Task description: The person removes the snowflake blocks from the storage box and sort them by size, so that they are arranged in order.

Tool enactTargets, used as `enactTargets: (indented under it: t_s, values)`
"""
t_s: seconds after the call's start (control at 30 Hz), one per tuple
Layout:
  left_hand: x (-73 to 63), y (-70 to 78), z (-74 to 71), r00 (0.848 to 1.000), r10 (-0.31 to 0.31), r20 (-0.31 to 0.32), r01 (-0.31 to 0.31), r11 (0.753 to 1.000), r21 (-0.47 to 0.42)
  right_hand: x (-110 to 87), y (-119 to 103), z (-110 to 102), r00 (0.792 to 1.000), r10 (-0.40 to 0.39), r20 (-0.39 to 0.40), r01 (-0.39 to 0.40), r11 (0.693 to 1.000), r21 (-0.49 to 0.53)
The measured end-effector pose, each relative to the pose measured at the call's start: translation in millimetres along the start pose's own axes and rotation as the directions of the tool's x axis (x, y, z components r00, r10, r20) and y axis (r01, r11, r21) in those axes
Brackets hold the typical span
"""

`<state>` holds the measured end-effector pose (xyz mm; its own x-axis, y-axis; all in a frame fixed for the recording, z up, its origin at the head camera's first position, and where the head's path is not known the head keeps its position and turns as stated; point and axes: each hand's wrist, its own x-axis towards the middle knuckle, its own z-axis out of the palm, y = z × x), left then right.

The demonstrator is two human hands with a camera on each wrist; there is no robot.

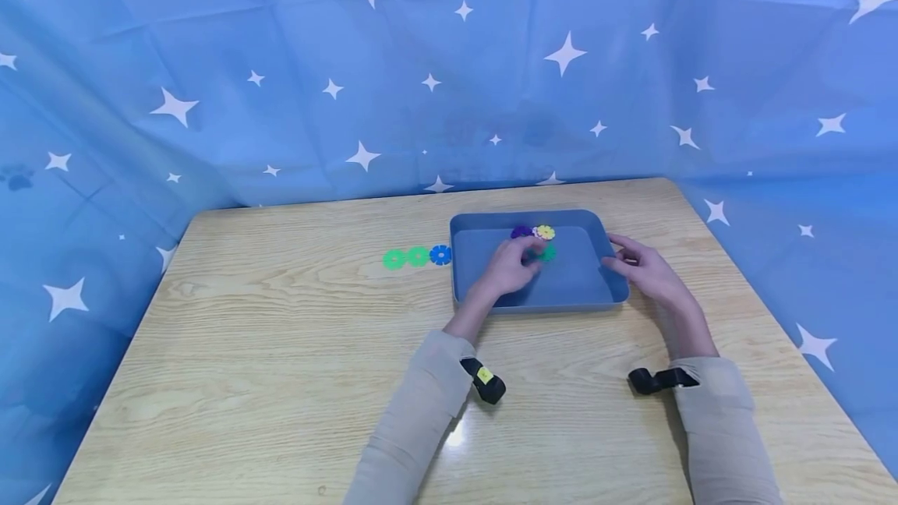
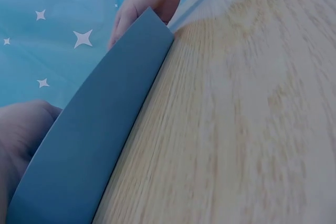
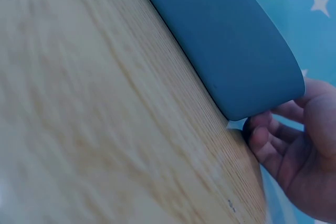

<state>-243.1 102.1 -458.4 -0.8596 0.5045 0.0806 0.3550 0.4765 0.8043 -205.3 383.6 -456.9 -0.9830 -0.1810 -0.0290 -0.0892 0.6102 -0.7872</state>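
A shallow blue-grey tray (image 1: 575, 287) lies on the table. My left hand (image 1: 510, 267) reaches over its near left side, fingers and thumb curved at a green flower-shaped disc (image 1: 549, 253); I cannot tell whether they pinch it. Behind the fingertips in the tray are a purple flower disc (image 1: 521, 232) and a yellow one (image 1: 546, 232), with a pale one partly covered beside it. My right hand (image 1: 644, 267) holds the tray's right end, thumb at the rim and fingers outside. The tray's wall (image 2: 100, 114) hides the left fingers in the left wrist view.
Left of the tray, two bright green flower discs (image 1: 405, 258) and a blue one (image 1: 440, 255) lie in a row on the wooden table (image 1: 281, 365). A blue star-patterned curtain (image 1: 295, 45) hangs behind and at both sides.
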Motion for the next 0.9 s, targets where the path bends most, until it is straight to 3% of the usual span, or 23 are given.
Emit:
enactTargets:
  t_s: [0.2, 0.63, 0.73, 0.9]
  values:
    - [2.5, -0.1, 1.3, 0.999, -0.040, -0.027, 0.040, 0.999, -0.009, 0.7, -1, -1, 1.000, 0.001, 0.005, -0.001, 1.000, 0.000]
    - [0.8, 4.6, 3.6, 0.984, -0.176, -0.025, 0.178, 0.976, 0.126, 0.8, 0, 1, 1.000, 0.007, 0.001, -0.007, 1.000, -0.003]
    - [-1.2, 5.7, 3.2, 0.985, -0.169, -0.041, 0.173, 0.977, 0.122, 0.9, 1, 1, 1.000, 0.008, 0.000, -0.008, 1.000, -0.003]
    - [-7.1, 5.8, -0.2, 0.990, -0.126, -0.059, 0.128, 0.991, 0.033, 0.8, 2, 0, 1.000, 0.010, 0.000, -0.010, 1.000, -0.009]
